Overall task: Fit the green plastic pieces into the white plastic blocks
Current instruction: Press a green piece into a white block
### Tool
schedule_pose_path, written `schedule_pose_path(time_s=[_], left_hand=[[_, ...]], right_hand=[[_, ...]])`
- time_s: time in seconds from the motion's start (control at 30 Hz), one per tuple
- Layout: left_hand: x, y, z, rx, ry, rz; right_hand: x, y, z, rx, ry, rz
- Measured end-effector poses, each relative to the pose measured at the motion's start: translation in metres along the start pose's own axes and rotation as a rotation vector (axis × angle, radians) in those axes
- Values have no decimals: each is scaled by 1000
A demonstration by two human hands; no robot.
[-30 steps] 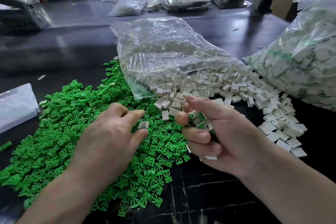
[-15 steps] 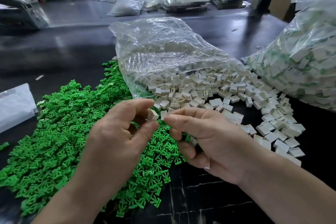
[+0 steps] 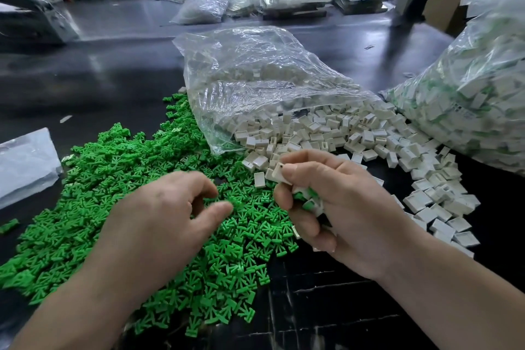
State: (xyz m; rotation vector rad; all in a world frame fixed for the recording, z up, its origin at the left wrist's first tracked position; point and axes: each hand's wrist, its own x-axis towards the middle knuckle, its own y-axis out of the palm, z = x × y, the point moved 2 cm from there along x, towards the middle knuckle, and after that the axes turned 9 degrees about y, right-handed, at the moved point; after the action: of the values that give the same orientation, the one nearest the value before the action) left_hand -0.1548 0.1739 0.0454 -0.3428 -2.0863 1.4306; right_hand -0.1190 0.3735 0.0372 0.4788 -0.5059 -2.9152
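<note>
Right fingertips [image 3: 292,172]: thumb and forefinger pinch one white block [image 3: 276,173] by its sides and hold it clear of the heaps, a grip judged to leave one face free to take an insert. The other fingers of the right hand [image 3: 349,216] curl over a small stock of green-and-white parts [image 3: 309,203] in the palm, which spares a trip to the table after each fit. Left hand [image 3: 159,221]: fingers loosely bent, thumb and forefinger parted just above the green pieces [image 3: 93,185]. As far as the blurred view shows, they grip no piece, and the posture suits picking out a single one. The green pieces lie in a flat heap on the dark table [image 3: 113,74], directly under the left hand. The loose white blocks [image 3: 346,133] spill from the mouth of a clear bag [image 3: 250,71] just beyond the right hand, so each hand draws from its own supply. A second, fuller bag [image 3: 471,99] stands at the far right.
</note>
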Motion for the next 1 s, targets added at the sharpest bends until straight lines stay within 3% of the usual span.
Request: schedule_pose_path(time_s=[0.17,0.43,0.63,1.0], left_hand=[[0,15,-2,122,37,206],[-2,19,0,66,60,199],[2,19,6,36,39,111],[-2,18,5,95,45,189]], right_hand=[[2,-3,-2,92,19,65],[7,-9,-8,208,123,39],[8,-8,-9,138,147,72],[6,-7,-10,110,142,40]])
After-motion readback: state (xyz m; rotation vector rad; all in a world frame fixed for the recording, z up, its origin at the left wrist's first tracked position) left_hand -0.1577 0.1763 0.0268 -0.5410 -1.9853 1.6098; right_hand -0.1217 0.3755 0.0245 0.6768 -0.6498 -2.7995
